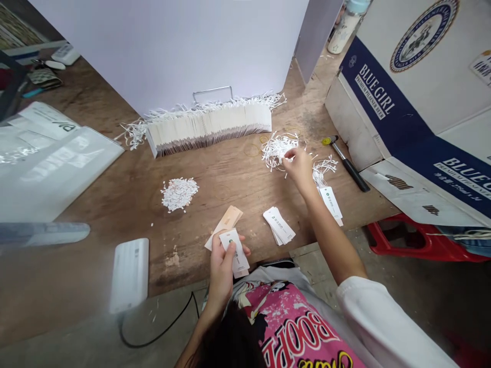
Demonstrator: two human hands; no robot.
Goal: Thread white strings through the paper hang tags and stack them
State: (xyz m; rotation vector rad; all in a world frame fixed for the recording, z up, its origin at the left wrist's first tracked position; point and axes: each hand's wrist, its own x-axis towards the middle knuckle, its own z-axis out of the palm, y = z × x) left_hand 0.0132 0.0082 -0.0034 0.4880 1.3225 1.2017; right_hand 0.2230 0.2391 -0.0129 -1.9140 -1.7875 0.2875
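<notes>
My left hand (221, 258) is closed around a small stack of white hang tags (237, 258), its thumb lying across the top one. Just beyond it, a few peach-coloured tags (226, 222) lie fanned on the wooden table. My right hand (301, 166) reaches to a loose heap of white tag strings (276, 147), with thumb and fingertips pinched on a string at its near edge. Between my arms rests a fanned stack of white hang tags (279, 226). Right of my right forearm are hang tags with strings attached (330, 202).
A long row of upright strung tags (210, 125) stands before a pale board (172, 46). Small white bits (179, 194) are heaped at left, near plastic bags (72, 163) and a white power bank (130, 273). At right are a hammer (351, 166) and a beer carton (402, 117).
</notes>
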